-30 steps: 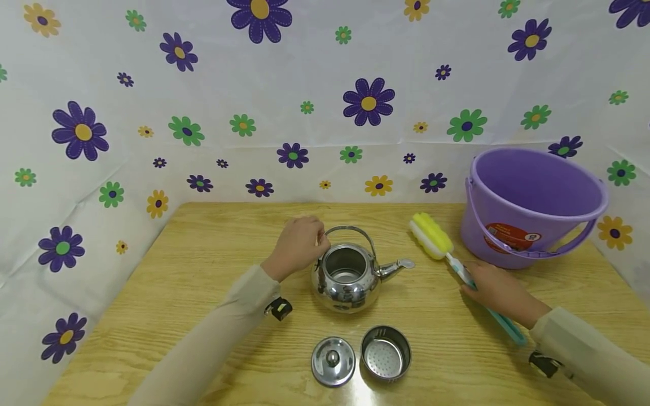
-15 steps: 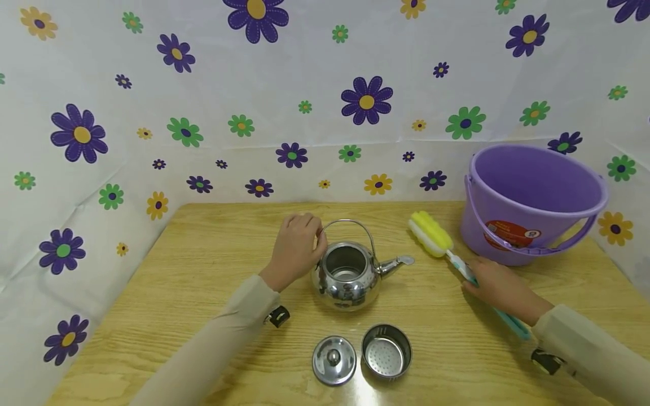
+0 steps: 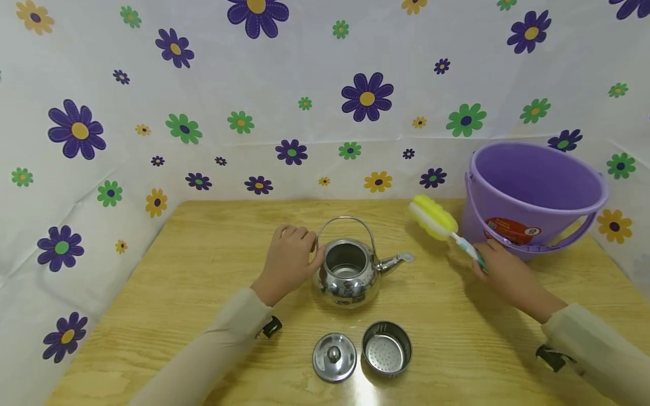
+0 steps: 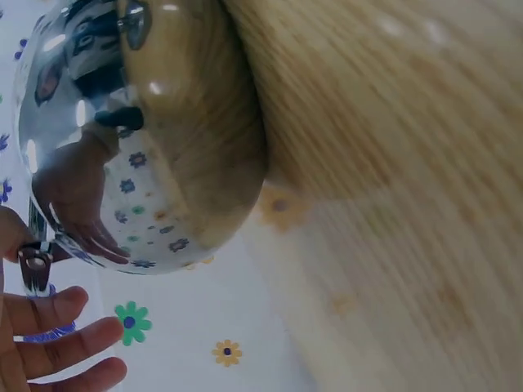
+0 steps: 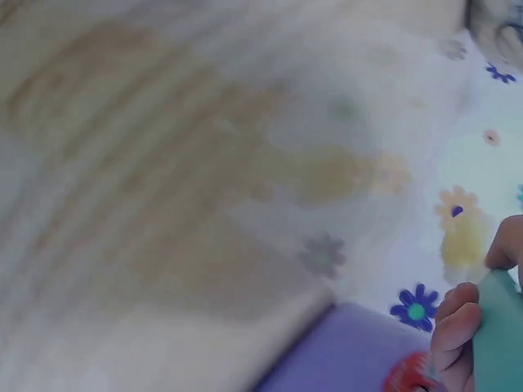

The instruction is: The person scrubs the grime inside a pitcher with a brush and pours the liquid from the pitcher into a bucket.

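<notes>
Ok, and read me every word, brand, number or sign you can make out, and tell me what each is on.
No text can be read for certain.
Red label on the purple bucket: printed, but too small and blurred to read.
Brush: any lettering on its handle is too small to tell.
Kettle and lid: no lettering visible.

Right grip (image 5: 459,331): bare hand, fingers and thumb holding a teal handle (image 5: 500,343). Yellow head (image 5: 464,247), blurred, just beyond. To the right, purple bucket (image 5: 335,351), red label (image 5: 406,376) partly hidden. Far: white flower-print cloth (image 5: 445,122). Table (image 5: 106,163) blurred. Left: shiny metal object (image 5: 495,24), partly in view.
</notes>
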### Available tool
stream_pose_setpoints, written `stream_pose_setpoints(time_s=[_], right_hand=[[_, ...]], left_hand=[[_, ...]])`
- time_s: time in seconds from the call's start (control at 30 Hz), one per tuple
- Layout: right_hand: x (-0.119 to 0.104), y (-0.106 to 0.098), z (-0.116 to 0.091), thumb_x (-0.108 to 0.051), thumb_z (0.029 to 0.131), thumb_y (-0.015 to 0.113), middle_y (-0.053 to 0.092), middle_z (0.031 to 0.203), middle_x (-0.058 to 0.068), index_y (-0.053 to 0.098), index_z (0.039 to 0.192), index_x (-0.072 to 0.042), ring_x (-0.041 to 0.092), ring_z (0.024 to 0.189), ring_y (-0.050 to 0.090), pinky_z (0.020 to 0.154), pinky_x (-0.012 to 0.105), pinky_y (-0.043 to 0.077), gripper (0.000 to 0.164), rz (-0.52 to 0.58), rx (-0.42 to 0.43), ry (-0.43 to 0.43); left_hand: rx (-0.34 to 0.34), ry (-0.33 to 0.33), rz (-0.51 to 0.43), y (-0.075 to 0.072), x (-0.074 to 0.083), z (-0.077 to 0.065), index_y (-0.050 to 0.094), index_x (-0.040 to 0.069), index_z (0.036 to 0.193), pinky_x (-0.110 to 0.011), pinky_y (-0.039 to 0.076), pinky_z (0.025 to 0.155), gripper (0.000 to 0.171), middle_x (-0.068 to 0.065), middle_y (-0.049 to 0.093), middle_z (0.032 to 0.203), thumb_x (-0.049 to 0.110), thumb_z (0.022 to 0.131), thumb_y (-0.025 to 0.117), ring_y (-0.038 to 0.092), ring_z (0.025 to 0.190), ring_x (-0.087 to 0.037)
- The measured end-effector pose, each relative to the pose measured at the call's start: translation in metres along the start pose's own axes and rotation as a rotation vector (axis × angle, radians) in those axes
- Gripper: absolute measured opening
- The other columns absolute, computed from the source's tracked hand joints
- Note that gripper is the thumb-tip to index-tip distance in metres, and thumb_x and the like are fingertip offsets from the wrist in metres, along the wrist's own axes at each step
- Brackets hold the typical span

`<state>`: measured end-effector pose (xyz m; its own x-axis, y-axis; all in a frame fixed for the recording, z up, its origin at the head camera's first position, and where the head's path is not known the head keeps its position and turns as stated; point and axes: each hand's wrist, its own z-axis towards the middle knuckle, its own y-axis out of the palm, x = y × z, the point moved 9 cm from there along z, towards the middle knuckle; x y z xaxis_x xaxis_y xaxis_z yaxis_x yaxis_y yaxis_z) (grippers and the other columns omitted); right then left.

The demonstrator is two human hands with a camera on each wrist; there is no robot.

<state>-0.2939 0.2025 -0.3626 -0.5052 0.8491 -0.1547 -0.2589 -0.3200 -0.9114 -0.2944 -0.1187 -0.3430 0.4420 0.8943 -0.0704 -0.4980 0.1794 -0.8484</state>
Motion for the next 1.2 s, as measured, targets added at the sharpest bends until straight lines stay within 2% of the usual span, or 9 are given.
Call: stream_pose_setpoints(time_s=[0.03, 0.13, 0.27, 0.6, 0.87, 0.93, 1.0, 1.1, 1.2], right_hand=[[-0.002, -0.006, 0.001, -0.001, 0.077, 0.064, 0.054, 0.08, 0.014, 0.058, 0.098, 0.009, 0.017, 0.063, 0.046, 0.05, 0.032, 0.042, 0.024, -0.015, 0.033, -0.03], [-0.015, -0.029, 0.003, -0.027, 0.093, 0.053, 0.054, 0.082, 0.013, 0.059, 0.099, 0.007, 0.013, 0.059, 0.044, 0.043, 0.026, 0.038, 0.034, -0.079, 0.165, -0.15], [-0.033, -0.061, 0.006, -0.053, 0.096, 0.014, 0.053, 0.082, 0.013, 0.06, 0.103, 0.004, 0.01, 0.05, 0.038, 0.037, 0.022, 0.031, 0.073, -0.161, 0.263, -0.241], [-0.068, -0.109, 0.014, -0.051, 0.098, 0.016, 0.052, 0.075, 0.0, 0.06, 0.118, -0.013, 0.002, 0.046, 0.024, 0.04, 0.015, 0.017, 0.061, -0.232, 0.227, -0.392], [-0.09, -0.125, 0.029, -0.044, 0.099, 0.011, 0.059, 0.083, 0.002, 0.061, 0.118, -0.011, 0.005, 0.049, 0.033, 0.04, 0.022, 0.03, 0.063, -0.266, 0.171, -0.506], [-0.096, -0.125, 0.034, -0.039, 0.101, 0.033, 0.063, 0.086, 0.003, 0.062, 0.118, -0.012, 0.008, 0.048, 0.04, 0.041, 0.025, 0.037, 0.043, -0.284, 0.156, -0.527], [-0.103, -0.123, 0.04, -0.022, 0.094, 0.054, 0.065, 0.09, 0.005, 0.062, 0.119, -0.014, 0.013, 0.053, 0.05, 0.045, 0.03, 0.045, 0.027, -0.307, 0.126, -0.543], [-0.113, -0.117, 0.048, -0.003, 0.072, 0.073, 0.067, 0.093, 0.007, 0.062, 0.119, -0.017, 0.019, 0.064, 0.061, 0.052, 0.036, 0.052, 0.051, -0.338, 0.067, -0.55], [-0.122, -0.113, 0.055, -0.007, 0.072, 0.076, 0.068, 0.09, 0.006, 0.065, 0.116, -0.018, 0.019, 0.066, 0.062, 0.055, 0.035, 0.053, 0.047, -0.325, 0.045, -0.562]], left_hand=[[0.016, -0.001, 0.029, -0.003, 0.002, 0.0, 0.055, 0.014, 0.071, -0.042, 0.045, 0.089, 0.023, -0.002, 0.061, 0.075, 0.031, 0.087, 0.058, 0.06, 0.079, -0.024], [0.038, 0.001, 0.076, -0.006, 0.004, 0.001, 0.055, 0.013, 0.07, -0.041, 0.047, 0.087, 0.022, -0.004, 0.063, 0.075, 0.029, 0.084, 0.061, 0.06, 0.078, -0.024], [0.044, -0.018, 0.03, -0.005, 0.001, 0.002, 0.056, 0.013, 0.068, -0.041, 0.048, 0.084, 0.02, -0.003, 0.064, 0.074, 0.025, 0.083, 0.062, 0.062, 0.076, -0.024], [0.04, -0.06, -0.158, -0.002, -0.003, 0.001, 0.059, 0.011, 0.072, -0.042, 0.05, 0.08, 0.017, -0.004, 0.066, 0.07, 0.022, 0.084, 0.063, 0.062, 0.069, -0.022], [0.003, -0.064, -0.218, -0.002, -0.004, -0.004, 0.06, 0.012, 0.074, -0.043, 0.049, 0.082, 0.019, -0.003, 0.066, 0.072, 0.027, 0.085, 0.064, 0.062, 0.072, -0.023], [-0.002, -0.064, -0.239, -0.002, -0.004, -0.005, 0.06, 0.012, 0.075, -0.043, 0.049, 0.081, 0.019, -0.003, 0.065, 0.073, 0.027, 0.086, 0.063, 0.062, 0.072, -0.022], [-0.01, -0.065, -0.274, 0.0, -0.005, -0.006, 0.06, 0.011, 0.077, -0.043, 0.049, 0.081, 0.018, -0.003, 0.066, 0.074, 0.027, 0.087, 0.062, 0.062, 0.072, -0.022], [-0.015, -0.074, -0.335, 0.003, -0.006, -0.007, 0.061, 0.01, 0.08, -0.043, 0.049, 0.08, 0.017, -0.004, 0.067, 0.077, 0.024, 0.089, 0.06, 0.063, 0.075, -0.022], [-0.019, -0.077, -0.379, 0.005, -0.007, -0.004, 0.06, 0.009, 0.082, -0.04, 0.051, 0.075, 0.016, -0.004, 0.067, 0.079, 0.021, 0.092, 0.056, 0.062, 0.074, -0.021]])
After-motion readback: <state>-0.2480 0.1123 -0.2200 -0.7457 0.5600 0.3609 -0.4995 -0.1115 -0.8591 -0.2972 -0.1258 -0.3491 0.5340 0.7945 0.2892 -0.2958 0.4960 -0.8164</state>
